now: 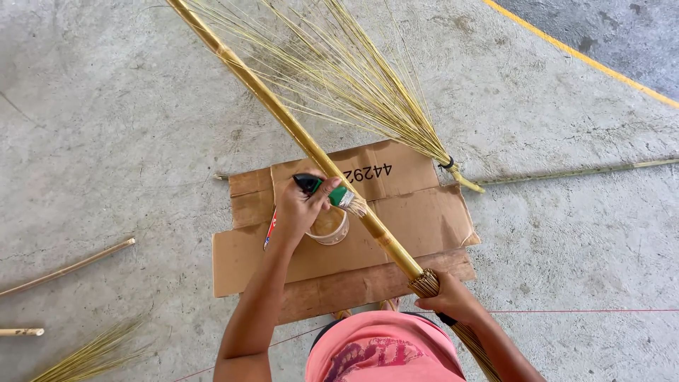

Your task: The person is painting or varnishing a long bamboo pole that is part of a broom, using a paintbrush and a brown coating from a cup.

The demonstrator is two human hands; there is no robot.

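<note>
Left hand [297, 206] grips green-handled brush [331, 193], bristles on bamboo pole [304, 141] mid-frame, over cup [329, 226] on cardboard [424, 226]. Right hand [447, 297] clamps pole's bound end, lower right. Probably best: thin strokes, rotate pole, drip onto cardboard.

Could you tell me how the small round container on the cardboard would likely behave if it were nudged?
The small round container looks light and shallow, so it would probably slide on the flattened cardboard rather than tip. It sits open, so its contents might spill. The left hand holds a paintbrush just above it and could bump it.
</note>
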